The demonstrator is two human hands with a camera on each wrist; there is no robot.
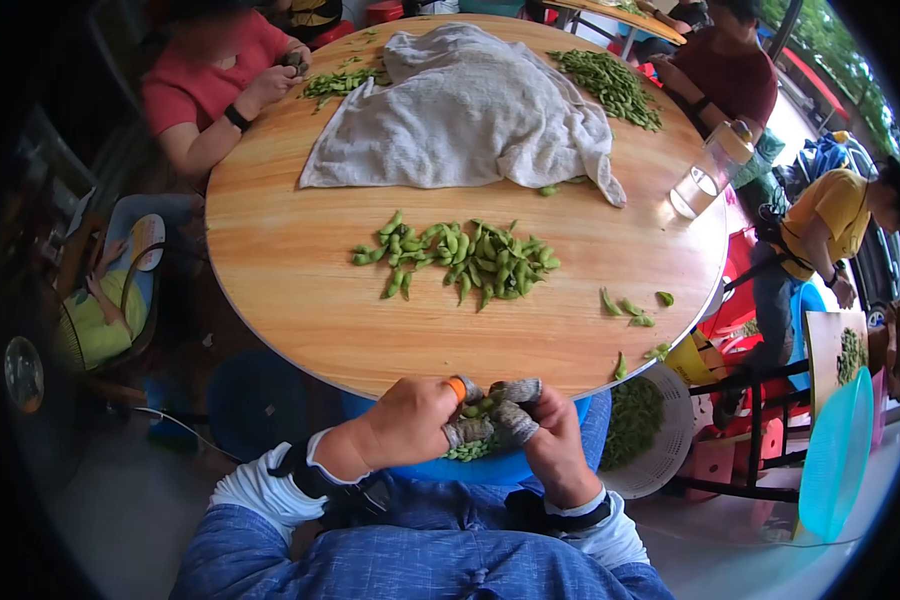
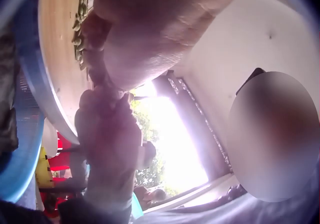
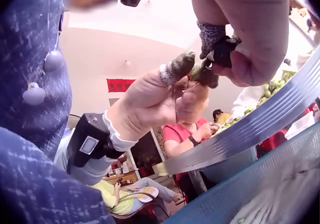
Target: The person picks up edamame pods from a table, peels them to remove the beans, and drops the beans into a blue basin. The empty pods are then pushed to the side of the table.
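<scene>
Both hands meet over the blue basin [image 1: 425, 470] at the table's near edge, with a green soybean pod [image 1: 478, 408] between their fingertips. My left hand [image 1: 400, 425] pinches the pod from the left; grey cloth covers wrap its thumb and fingertip, and an orange band circles one finger. From the other side my right hand [image 1: 562, 450], in similar grey covers, pinches it too. In the right wrist view the left hand [image 3: 155, 101] and right hand [image 3: 250, 33] come together at the fingertips. Shelled green beans [image 1: 470, 450] lie in the basin below, partly hidden by the hands.
Ahead on the round wooden table [image 1: 300, 290] lies a pile of pods [image 1: 490, 260], with a grey cloth [image 1: 460, 120] behind it. A lidded jar [image 1: 705, 180] stands right. Below the right edge is a white basket [image 1: 670, 430] of pods. Other people sit around.
</scene>
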